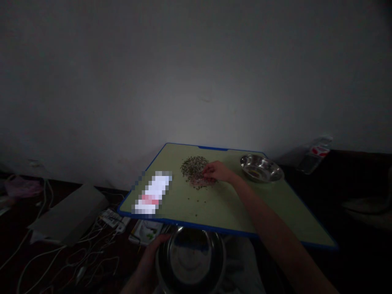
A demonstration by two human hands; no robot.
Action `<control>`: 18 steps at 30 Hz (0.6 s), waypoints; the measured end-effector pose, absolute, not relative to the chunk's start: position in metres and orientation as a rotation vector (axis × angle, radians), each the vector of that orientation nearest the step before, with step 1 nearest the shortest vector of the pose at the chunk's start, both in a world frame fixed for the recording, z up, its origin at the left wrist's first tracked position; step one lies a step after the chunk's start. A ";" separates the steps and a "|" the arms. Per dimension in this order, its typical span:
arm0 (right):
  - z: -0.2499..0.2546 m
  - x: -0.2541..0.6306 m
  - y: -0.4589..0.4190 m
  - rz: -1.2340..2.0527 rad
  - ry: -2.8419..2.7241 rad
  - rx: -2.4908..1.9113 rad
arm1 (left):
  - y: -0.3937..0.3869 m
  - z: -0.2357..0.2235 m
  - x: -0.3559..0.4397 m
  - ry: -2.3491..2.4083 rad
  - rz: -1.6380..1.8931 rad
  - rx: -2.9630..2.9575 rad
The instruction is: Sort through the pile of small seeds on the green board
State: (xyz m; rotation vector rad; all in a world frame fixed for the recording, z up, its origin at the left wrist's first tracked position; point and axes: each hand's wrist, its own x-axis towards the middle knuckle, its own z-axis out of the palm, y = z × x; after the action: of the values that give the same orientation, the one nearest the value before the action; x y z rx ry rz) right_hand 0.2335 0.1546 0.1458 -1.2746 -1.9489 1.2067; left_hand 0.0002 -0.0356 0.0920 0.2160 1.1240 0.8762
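My right hand [213, 171] reaches over the table, its fingers bent together at the right side of a pile of small dark and pale bits [192, 166] that look like seeds or beans. Whatever the fingertips pinch is too small to make out. Below the table's front edge, my left hand [154, 249] grips the left rim of a deep steel bowl [190, 257], tilted toward me. To the right of the pile, a shallow steel basin [261, 169] stands on the table, with something faint at its bottom.
The pale table [226, 212] has a blue edge and stands against the wall. A lit, blurred-out phone-like screen [153, 192] lies at its left. Tangled cables [92, 253] and a grey box [70, 212] are on the floor at left. A plastic bottle [317, 154] is at right.
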 end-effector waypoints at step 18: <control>0.153 0.234 0.150 1.332 -1.936 -1.286 | -0.036 0.096 0.001 1.122 0.862 0.233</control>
State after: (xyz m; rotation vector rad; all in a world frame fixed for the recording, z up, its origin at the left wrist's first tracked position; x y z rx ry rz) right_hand 0.2336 0.1504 0.1526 -1.2860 -1.9360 1.3317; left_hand 0.0012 -0.0363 0.0964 0.2329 1.1222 0.8624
